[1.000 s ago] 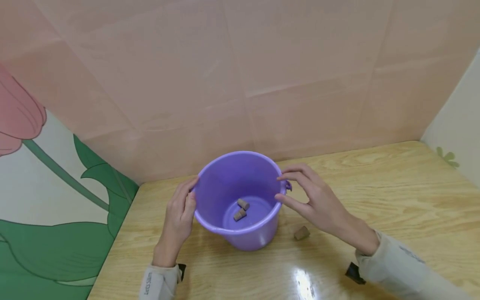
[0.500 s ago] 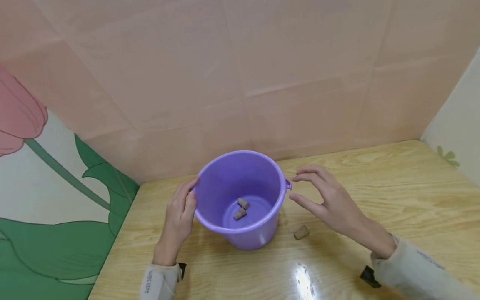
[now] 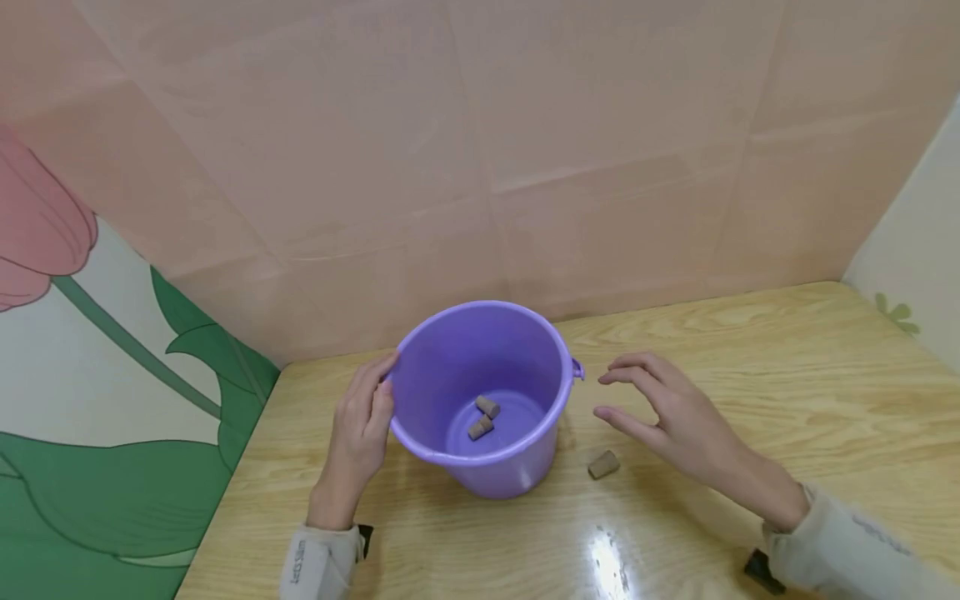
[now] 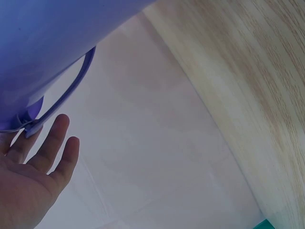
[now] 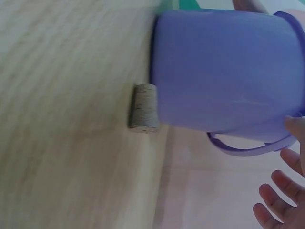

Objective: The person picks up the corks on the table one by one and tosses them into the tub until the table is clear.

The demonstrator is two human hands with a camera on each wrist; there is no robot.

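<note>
A purple plastic bucket stands on the wooden table, its mouth toward me. My left hand holds its left rim with thumb and fingertips; in the left wrist view the outer fingers spread free below the handle's hinge. Inside, a cork and a second cork lie together on the bottom. To the right, my right hand hovers apart from the bucket, fingers relaxed and thumb spread, holding nothing. Between that hand and the bucket, a third cork lies on its side on the table.
The bucket's handle hangs down along its far side. Behind the table rises a pinkish covered wall. A wall panel with a painted tulip borders the left side, and a pale wall the right.
My right hand has let go of the bucket's right rim and drawn back to the right. My left hand, the bucket and the corks have stayed in place.
</note>
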